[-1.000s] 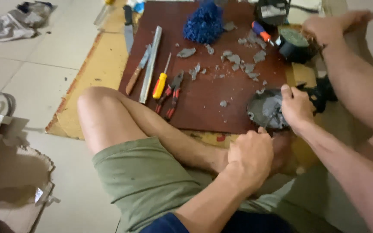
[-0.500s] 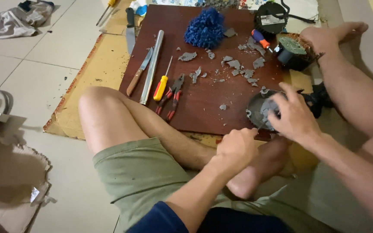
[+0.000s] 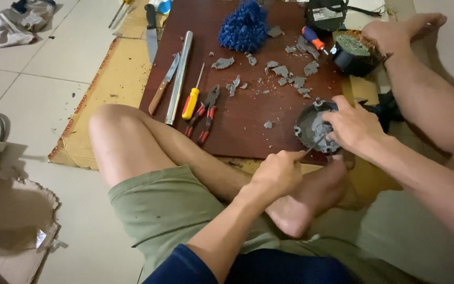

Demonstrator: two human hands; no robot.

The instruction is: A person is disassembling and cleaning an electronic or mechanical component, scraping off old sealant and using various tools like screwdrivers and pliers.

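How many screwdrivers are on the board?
2: a yellow-handled screwdriver beside the pliers, and an orange-and-blue one at the far edge near the black part. Others may be hidden.

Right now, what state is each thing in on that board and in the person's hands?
Round grey housing: lying open side up, steadied by the right hand.
Thin tool: gripped in the left hand, tip in the housing.
Pliers: lying shut.
Yellow screwdriver: lying flat.
Grey fragments: scattered.

His right hand (image 3: 354, 126) covers half the round grey casing (image 3: 311, 126); the thin tool's (image 3: 313, 145) handle hides inside his left hand (image 3: 279, 171).
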